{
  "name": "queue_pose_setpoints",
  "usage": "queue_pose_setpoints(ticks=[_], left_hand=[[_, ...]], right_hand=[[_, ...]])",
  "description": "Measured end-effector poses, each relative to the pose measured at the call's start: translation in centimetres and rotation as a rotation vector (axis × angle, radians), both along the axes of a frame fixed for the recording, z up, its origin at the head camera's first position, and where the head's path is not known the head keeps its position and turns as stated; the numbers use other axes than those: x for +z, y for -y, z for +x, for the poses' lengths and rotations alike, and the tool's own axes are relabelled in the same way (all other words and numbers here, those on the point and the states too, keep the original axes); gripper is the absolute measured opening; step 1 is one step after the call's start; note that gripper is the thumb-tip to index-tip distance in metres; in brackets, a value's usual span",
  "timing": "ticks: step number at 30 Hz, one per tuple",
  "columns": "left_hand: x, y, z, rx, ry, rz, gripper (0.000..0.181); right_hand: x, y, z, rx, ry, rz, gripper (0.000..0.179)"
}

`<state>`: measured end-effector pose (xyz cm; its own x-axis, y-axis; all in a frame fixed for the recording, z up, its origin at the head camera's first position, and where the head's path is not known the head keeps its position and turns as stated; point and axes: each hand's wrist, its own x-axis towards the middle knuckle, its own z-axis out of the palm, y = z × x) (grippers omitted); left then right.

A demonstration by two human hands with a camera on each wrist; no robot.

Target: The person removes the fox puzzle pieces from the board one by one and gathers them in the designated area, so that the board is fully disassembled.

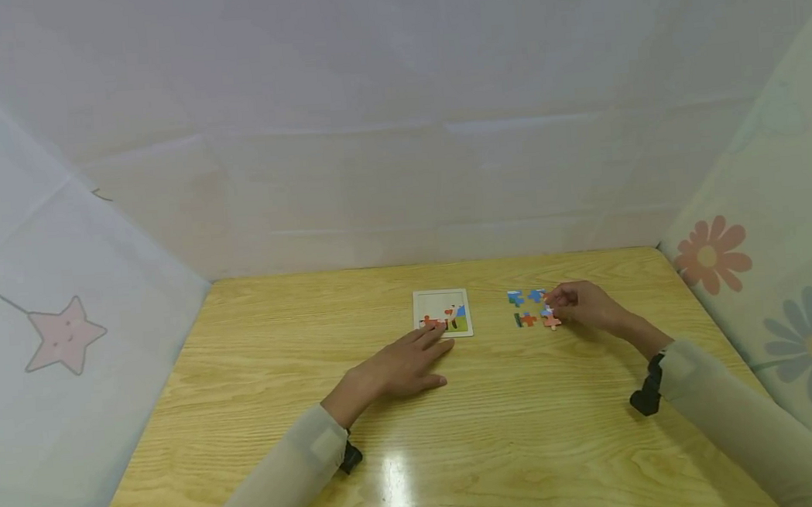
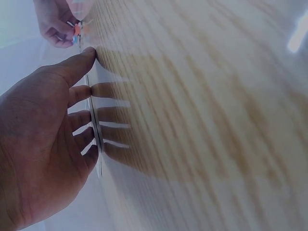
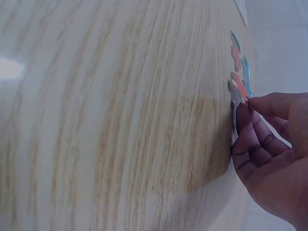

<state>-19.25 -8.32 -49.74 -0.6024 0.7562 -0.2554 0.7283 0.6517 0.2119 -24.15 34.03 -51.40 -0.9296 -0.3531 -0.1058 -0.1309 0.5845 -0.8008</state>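
Puzzle board point(image 1: 437, 301): lies flat on the table point(image 1: 514, 425), ahead of the left hand point(image 1: 407, 363). The board has a pale frame and a partly filled picture in red, white, blue and green. Fine print on the board and pieces is too small to make out.

Left hand: palm down, fingers spread wide and nearly straight, thumb set apart. The fingertips rest at the near edge of the board and cover part of its lower picture. It grips nothing.

Right hand point(image 1: 586, 305): positioned to the right of the board and well apart from it. Thumb and fingertips are drawn narrow, pinching an orange puzzle piece point(image 3: 240, 85) at its edge.

Loose pieces: located between the board and the right hand, just beside the fingertips. A blue, white and green piece point(image 1: 515, 299) and a blue piece point(image 1: 536, 295) form the far row; a red piece with a dark green edge point(image 1: 526, 320) lies nearer.

Wrists: each carries a black device point(image 1: 647, 398) beside a light sleeve point(image 1: 729, 408).
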Motion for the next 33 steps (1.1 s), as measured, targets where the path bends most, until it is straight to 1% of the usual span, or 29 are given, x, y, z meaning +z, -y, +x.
queue_pose_setpoints(ticks=[6, 13, 22, 29, 33], left_hand=[[0.03, 0.00, 0.14, 0.004, -0.001, 0.002, 0.073], [0.15, 0.01, 0.22, 0.001, 0.004, 0.016, 0.073], [0.09, -0.03, 0.15, -0.004, 0.000, 0.024, 0.073], [0.33, -0.02, 0.21, 0.002, 0.007, 0.025, 0.073], [0.31, 0.01, 0.23, 0.004, 0.008, 0.024, 0.072]], right_hand=[[-0.07, 0.30, 0.18, -0.012, -0.071, 0.085, 0.017], [0.10, 0.55, 0.34, -0.017, -0.104, 0.134, 0.016], [-0.01, 0.55, 0.42, -0.032, -0.110, 0.143, 0.014], [-0.16, 0.62, 0.48, -0.022, -0.154, 0.137, 0.013], [-0.33, 0.47, 0.44, -0.028, -0.149, 0.138, 0.012]])
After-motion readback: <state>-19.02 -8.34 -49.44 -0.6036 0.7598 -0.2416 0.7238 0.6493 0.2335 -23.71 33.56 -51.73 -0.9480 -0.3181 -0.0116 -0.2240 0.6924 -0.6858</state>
